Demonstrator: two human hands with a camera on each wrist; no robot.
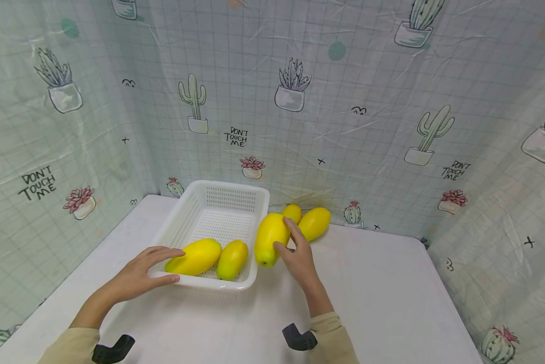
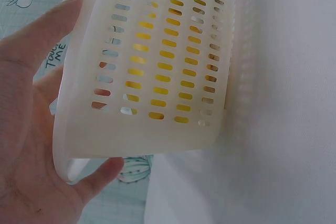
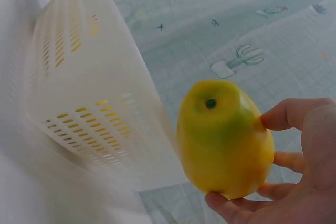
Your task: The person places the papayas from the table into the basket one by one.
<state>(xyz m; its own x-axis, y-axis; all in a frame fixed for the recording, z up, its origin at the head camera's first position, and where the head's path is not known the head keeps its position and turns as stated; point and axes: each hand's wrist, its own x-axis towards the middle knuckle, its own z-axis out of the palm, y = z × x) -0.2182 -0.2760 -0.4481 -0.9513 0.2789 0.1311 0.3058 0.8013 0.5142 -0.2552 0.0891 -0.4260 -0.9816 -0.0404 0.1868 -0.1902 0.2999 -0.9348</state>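
A white plastic basket (image 1: 254, 283) stands left of centre, with a long yellow mango (image 1: 199, 257) and a shorter mango (image 1: 232, 260) at its near end. My left hand (image 1: 142, 273) holds the basket's near-left corner, thumb at the front rim and a finger reaching over the long mango. In the left wrist view, the fingers (image 2: 105, 174) spread about the rim. My right hand (image 1: 299, 255) grips another large yellow mango (image 1: 271, 237), raised beside the basket's right rim. Its green-tinged end (image 3: 223, 108) faces the right wrist camera, thumb and fingers along its side.
Behind the right hand, two more yellow mangoes, one small (image 1: 292, 212) and one larger (image 1: 315, 223), lie by the back edge of the white table (image 1: 381, 283). A cactus-printed curtain (image 1: 263, 116) hangs around the back and sides.
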